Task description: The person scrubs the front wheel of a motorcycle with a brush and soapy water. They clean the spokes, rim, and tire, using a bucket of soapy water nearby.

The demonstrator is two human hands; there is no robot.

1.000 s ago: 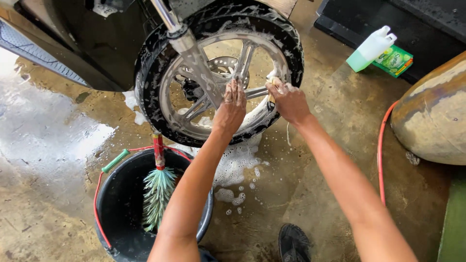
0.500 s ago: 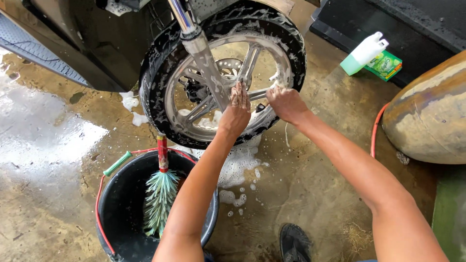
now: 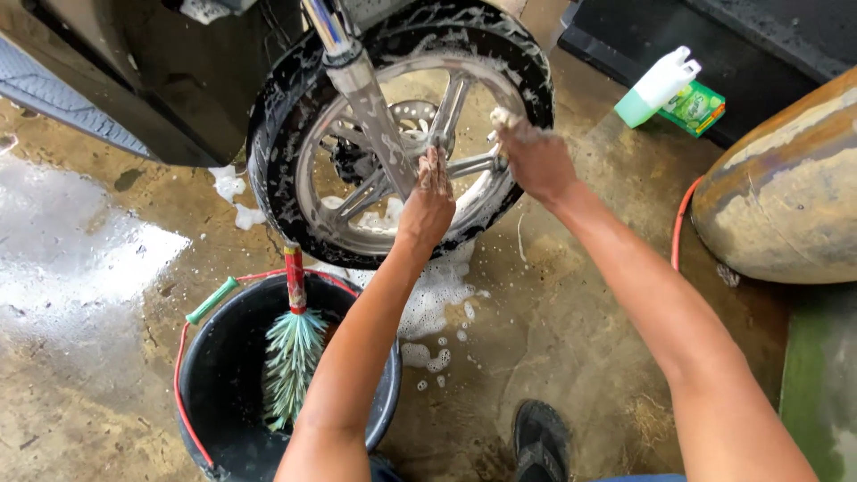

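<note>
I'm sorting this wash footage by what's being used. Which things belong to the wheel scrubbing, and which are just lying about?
In use:
soapy wheel
left hand on the spokes
right hand at the rim
black bucket
green bristle brush in the bucket

Lying about:
spray bottle
green packet
red hose

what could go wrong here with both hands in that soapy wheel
The left hand and right hand are in among the spokes of the soapy wheel; if it turned, fingers could get pinched. Suds on the wet floor beside the person's shoe look slippery. The bucket stands close and could be knocked over.
</note>
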